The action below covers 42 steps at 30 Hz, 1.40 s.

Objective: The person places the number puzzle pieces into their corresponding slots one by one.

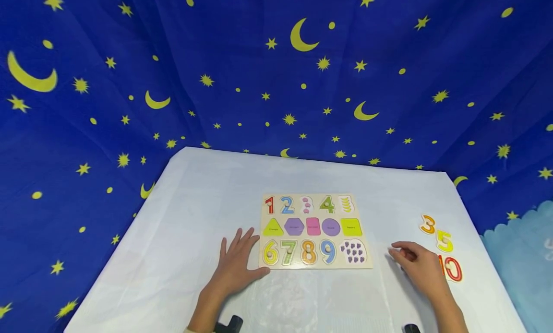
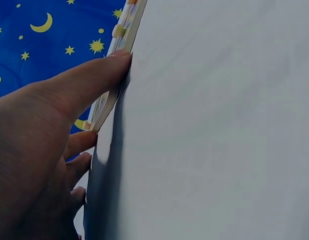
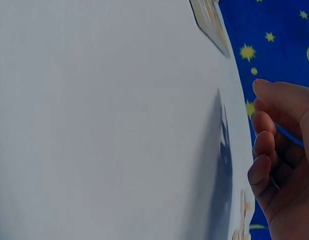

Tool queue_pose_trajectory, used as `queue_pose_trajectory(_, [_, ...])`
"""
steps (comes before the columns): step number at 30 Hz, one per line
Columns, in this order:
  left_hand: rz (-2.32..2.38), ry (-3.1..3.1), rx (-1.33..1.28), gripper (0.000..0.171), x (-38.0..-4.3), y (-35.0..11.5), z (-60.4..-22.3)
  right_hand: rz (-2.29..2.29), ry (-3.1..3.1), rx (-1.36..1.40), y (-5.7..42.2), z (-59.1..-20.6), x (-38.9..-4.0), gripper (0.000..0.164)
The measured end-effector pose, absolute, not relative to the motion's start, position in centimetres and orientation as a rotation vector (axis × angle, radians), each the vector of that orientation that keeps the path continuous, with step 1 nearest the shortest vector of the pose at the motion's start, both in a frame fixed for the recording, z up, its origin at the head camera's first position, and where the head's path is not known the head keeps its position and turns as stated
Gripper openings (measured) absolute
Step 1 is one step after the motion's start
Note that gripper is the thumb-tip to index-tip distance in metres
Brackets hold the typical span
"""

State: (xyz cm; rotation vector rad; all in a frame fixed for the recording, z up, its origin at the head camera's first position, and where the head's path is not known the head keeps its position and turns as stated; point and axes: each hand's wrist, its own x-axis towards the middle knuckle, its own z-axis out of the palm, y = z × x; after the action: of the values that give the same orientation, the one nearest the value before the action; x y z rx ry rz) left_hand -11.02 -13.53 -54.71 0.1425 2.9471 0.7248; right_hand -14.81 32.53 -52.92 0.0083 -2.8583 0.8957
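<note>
A wooden number puzzle board [image 1: 318, 263] lies flat on the table, several number pieces with round knobs seated in it. Three recesses show printed pictures instead: pink shapes at the top, yellow ones at top right, purple ones at bottom right. My left hand [image 1: 235, 268] is spread at the board's lower left corner; in the left wrist view its thumb [image 2: 102, 75] touches the edge. Right of the board my right hand [image 1: 423, 270] hovers above the table, fingers loosely curled and holding nothing. Beyond it lie an orange 3 [image 1: 427, 224], a yellow 5 [image 1: 444, 242] and a red 10 [image 1: 453, 269], partly hidden by the hand.
White covering drapes the table [image 1: 216, 189]. A blue curtain [image 1: 242, 74] with yellow moons and stars hangs behind and at the sides. Dark objects show at the near edge, one by the left wrist [image 1: 233, 324] and one near the right forearm [image 1: 412, 328].
</note>
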Motion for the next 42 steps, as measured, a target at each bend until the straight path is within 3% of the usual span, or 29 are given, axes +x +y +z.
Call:
queue_pose_trajectory(12, [0.721,2.963,0.107,0.09,-11.0,-14.0,-54.5,0.842,-2.777,-0.032,35.8,-53.0,-14.3,0.024])
queue_pose_trajectory(19, [0.739,2.974,0.173,0.091,-11.1,-13.9,-54.7,0.829,-2.873,-0.356,39.0,-53.0,-13.4,0.043])
queue_pose_trajectory(30, [0.714,2.948,0.164,0.09,-11.3,-13.1,-55.2,0.838,-2.891,-0.725,42.7,-53.7,-12.2,0.056])
queue_pose_trajectory(42, [0.719,2.949,0.136,0.09,-11.3,-13.4,-54.9,0.846,-2.883,-0.681,43.3,-55.0,-12.7,0.054])
